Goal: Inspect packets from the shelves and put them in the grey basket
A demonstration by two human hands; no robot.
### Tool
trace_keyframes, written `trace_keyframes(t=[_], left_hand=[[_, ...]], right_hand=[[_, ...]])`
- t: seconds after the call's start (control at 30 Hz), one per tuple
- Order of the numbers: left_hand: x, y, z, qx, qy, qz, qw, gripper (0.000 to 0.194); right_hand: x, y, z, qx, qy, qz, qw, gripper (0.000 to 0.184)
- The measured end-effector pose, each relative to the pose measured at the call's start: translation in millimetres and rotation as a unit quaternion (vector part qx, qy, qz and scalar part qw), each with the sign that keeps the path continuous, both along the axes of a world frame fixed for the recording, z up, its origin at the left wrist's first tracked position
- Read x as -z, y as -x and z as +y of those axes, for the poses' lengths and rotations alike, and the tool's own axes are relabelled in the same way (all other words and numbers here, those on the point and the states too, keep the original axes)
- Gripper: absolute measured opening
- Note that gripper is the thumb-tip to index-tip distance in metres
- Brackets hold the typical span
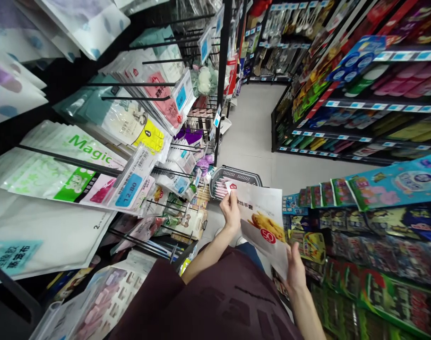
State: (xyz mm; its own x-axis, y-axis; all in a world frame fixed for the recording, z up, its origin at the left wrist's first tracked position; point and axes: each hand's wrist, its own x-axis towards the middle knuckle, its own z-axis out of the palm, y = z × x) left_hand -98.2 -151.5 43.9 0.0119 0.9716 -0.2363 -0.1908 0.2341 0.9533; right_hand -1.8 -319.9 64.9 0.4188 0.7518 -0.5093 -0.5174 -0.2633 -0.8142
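Both my hands hold a flat white pack of disposable gloves [253, 200], printed with a picture of food and a red circle marked 50. My left hand [231, 211] pinches its upper left corner between thumb and fingers. At the lower right edge, my right hand [296, 269] grips the pack, its fingers partly hidden behind it. The pack is tilted in front of my body. Just beyond it stands a grey shopping basket [253, 177] with several pink-and-white packs [220, 188] in it, partly covered by the glove pack.
To my left, a rack has black hooks [70, 160] jutting out with hanging packs and price tags [128, 189]. Snack packets [389, 222] hang close on my right. Farther off are a shelf of bottles [396, 80] and hanging utensils [289, 23] beyond the grey floor [253, 127].
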Motion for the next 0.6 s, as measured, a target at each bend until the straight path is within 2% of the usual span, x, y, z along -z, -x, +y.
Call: trace_keyframes(t=[0.07, 0.23, 0.3, 0.37, 0.43, 0.5, 0.6], left_hand=[[-3.3, -3.3, -1.0, -0.056, -0.031, 0.028, 0.998, 0.047], [-4.4, -14.4, -4.2, -0.028, -0.029, 0.015, 0.999, 0.048], [-2.9, -16.1, -5.0, -0.001, -0.009, -0.029, 1.000, 0.043], [-1.3, -15.3, -5.3, 0.057, 0.004, -0.091, 0.994, 0.035], [1.2, -12.4, -5.3, 0.126, 0.014, -0.132, 0.983, 0.036], [5.9, -8.2, -5.8, 0.174, 0.030, -0.148, 0.973, 0.042], [17.5, -1.0, -8.3, 0.191, 0.044, -0.149, 0.969, 0.047]], right_hand=[[6.7, -5.6, -3.4, 0.034, 0.011, -0.038, 0.999, 0.069], [22.4, -19.5, 0.4, 0.042, 0.074, -0.219, 0.972, 0.052], [25.8, -23.5, 2.4, 0.060, 0.098, -0.250, 0.961, 0.052], [28.6, -27.3, 2.3, 0.076, 0.109, -0.269, 0.954, 0.053], [31.4, -31.5, 0.0, 0.074, 0.100, -0.302, 0.945, 0.054], [34.1, -36.2, -3.0, 0.049, 0.077, -0.332, 0.939, 0.054], [37.0, -42.9, -6.6, -0.003, 0.064, -0.366, 0.928, 0.052]])
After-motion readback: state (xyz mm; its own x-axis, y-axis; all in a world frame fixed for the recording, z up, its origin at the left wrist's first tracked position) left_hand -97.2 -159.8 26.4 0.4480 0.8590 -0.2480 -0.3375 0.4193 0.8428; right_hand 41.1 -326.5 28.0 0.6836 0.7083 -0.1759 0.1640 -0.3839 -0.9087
